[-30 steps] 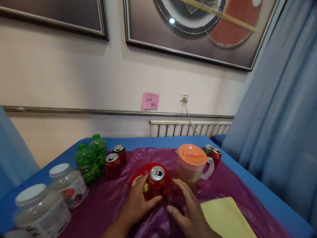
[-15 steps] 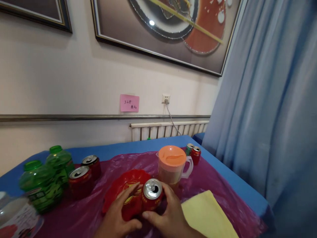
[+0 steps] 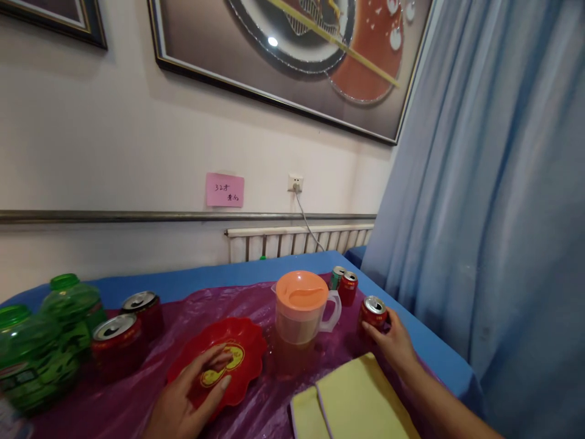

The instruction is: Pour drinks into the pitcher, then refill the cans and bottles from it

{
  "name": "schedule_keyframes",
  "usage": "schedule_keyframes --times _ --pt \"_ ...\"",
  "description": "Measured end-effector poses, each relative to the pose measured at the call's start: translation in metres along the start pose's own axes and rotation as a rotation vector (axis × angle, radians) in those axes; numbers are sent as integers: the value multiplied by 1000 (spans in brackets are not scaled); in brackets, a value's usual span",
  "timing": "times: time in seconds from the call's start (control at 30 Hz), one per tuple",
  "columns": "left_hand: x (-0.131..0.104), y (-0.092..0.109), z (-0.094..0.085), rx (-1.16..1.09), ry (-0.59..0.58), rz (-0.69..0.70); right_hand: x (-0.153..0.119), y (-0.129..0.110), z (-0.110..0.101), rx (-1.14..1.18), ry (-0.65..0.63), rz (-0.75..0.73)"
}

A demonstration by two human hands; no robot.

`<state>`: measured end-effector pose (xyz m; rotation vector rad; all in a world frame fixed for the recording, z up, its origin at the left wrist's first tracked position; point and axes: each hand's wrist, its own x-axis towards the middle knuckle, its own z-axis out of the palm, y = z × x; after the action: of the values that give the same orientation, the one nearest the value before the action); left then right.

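red can (image 3: 373, 310) in right hand (image 3: 393, 342), well apart from left hand (image 3: 188, 393)

L hand (image 3: 176, 396): near, ctr-left; relaxed, unclenched, cut off by bottom edge.
L fingers (image 3: 201, 366): ext'd twd far right, close tog., slightly bent.
L thumb (image 3: 212, 399): out to the right, clear gap betw it & fingers.
R hand (image 3: 395, 341): right side, farther out than L; curled in a grip, well apart from L.
R fingers (image 3: 397, 322): bent, on right side of grip, partly hidden.
R thumb (image 3: 373, 332): points left, near side of grip.
R forearm (image 3: 450, 405): bare, slants from near right up twd far left, approx in line w/ hand.
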<state>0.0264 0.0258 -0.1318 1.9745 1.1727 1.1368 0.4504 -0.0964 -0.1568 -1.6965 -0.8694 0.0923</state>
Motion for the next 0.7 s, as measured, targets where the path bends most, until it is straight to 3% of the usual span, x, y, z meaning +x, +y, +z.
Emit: schedule_keyframes --times 0.17,0.43,0.57,0.7 --pt "9 -33 -3 60 -90 34 51 32 23 -85 2 36" --pt "9 -30 -4 46 -58 34 65 39 46 -93 35 56" --pt "9 -35 -3 42 -67 50 54 33 38 -107 113 68" --pt "5 -26 -3 61 -27 61 -2 13 22 -61 130 50"
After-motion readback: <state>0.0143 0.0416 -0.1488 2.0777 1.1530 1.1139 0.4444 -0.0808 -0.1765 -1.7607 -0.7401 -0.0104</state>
